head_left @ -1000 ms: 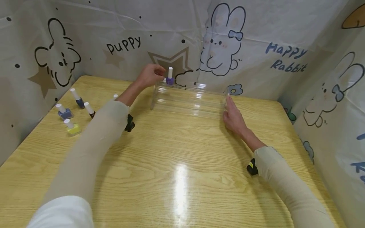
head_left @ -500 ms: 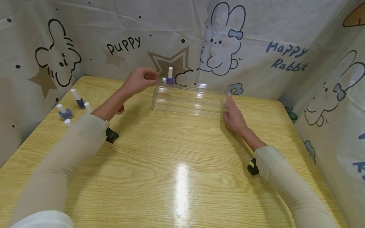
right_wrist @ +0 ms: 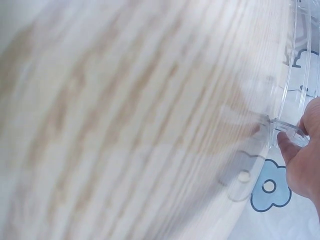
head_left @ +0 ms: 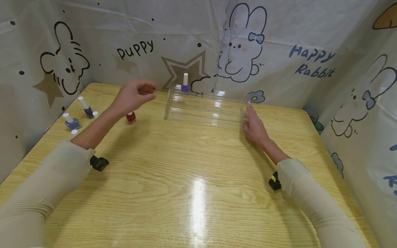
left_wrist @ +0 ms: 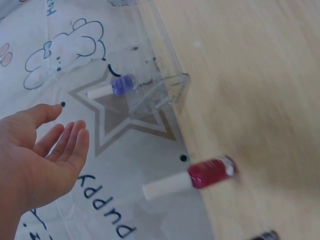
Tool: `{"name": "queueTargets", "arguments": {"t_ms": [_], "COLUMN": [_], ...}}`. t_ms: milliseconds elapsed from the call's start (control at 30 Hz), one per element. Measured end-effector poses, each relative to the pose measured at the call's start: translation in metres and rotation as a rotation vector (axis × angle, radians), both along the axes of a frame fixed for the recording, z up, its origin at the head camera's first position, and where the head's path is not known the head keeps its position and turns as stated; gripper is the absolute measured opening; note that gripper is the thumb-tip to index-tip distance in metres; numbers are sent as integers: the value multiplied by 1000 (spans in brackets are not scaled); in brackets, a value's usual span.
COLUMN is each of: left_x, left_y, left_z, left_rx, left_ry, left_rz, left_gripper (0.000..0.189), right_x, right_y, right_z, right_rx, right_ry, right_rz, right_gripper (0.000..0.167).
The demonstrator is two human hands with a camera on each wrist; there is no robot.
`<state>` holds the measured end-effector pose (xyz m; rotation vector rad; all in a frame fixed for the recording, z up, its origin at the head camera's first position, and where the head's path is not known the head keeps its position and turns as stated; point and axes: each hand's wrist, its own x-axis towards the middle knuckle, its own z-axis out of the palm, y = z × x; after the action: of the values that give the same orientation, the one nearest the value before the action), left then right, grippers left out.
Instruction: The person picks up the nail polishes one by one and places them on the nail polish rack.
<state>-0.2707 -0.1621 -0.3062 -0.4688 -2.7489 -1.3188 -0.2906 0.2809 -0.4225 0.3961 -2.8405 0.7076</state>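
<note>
From my remote station, I read the scene outward along the pale wood-grain table (head_left: 198, 148). Near its left edge stand a squat slate-blue glass bottle with a white cap (head_left: 72, 123) and a slim dark-blue glass bottle with a white cap (head_left: 88, 112). Two further white caps (head_left: 74, 132) show over the left forearm; the forearm hides most of what lies below them, so I cannot state their bottles' colours. This group presumably sits off to the side to leave the middle free for both arms.

The right hand (head_left: 255, 129) grips the near right end of the rack, thumb and fingers on either side of the end panel, most likely to steady a light part. A red glass bottle with a white cap (head_left: 131, 117) stands upright just beyond the left forearm. The left hand (head_left: 130, 98) is released: it hangs above the table, fingers loosely bent, holding nothing, apart from the rack.

The clear plastic stepped rack (head_left: 206, 106) stands upright at the rear of the table. It is colourless, with glossy tier edges. On its top tier, near the left end, a purple glass bottle with a tall white cap (head_left: 185, 86) stands upright. The printed white sheet (head_left: 186, 31) hangs behind.
</note>
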Motion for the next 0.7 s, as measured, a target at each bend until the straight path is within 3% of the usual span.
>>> {"name": "queueTargets", "arguments": {"t_ms": [433, 700], "left_x": [33, 50], "left_y": [-38, -55], "left_z": [-24, -49], "left_rx": [4, 1], "left_ry": [-71, -89], "left_rz": [125, 109], "left_gripper": [38, 40], "right_x": [-1, 2], "right_y": [0, 0], "right_z": [-1, 0], "right_rx": [2, 6], "right_ry": [6, 3], "right_rz": [15, 9], "right_gripper": [67, 68]}}
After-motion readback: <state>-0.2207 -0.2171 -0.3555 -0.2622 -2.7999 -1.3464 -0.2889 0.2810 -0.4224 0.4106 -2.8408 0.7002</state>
